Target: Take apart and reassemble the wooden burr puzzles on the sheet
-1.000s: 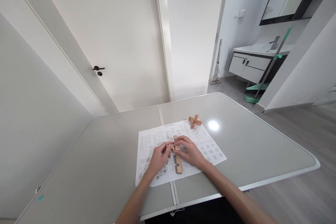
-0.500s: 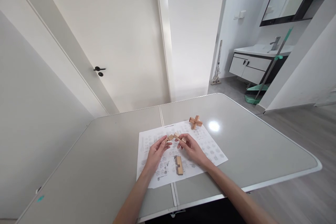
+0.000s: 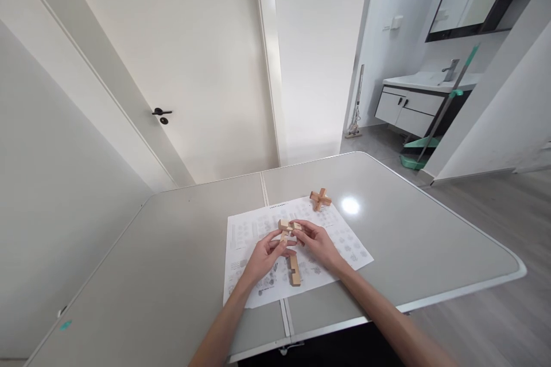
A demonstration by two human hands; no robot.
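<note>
My left hand (image 3: 263,257) and my right hand (image 3: 318,245) meet over a printed instruction sheet (image 3: 344,243) on a grey table (image 3: 172,275). Together they pinch small notched wooden puzzle pieces (image 3: 287,227) held just above the paper, the left fingers on one piece and the right fingers on another. A loose notched wooden bar (image 3: 294,270) lies on the sheet just below the hands. An assembled wooden cross puzzle (image 3: 319,199) stands at the sheet's far right corner, apart from both hands.
The table's front edge (image 3: 430,301) runs close to me, with a seam down its middle. Behind it are a white door with a black handle (image 3: 161,112) and a wall. To the right, a bathroom vanity (image 3: 413,106) and a green mop (image 3: 434,120).
Both hands lifted two pieces off the sheet and away from the bar, held them apart farther up, and have now brought them together again nearer the bar. The bar stays flat on the paper.
</note>
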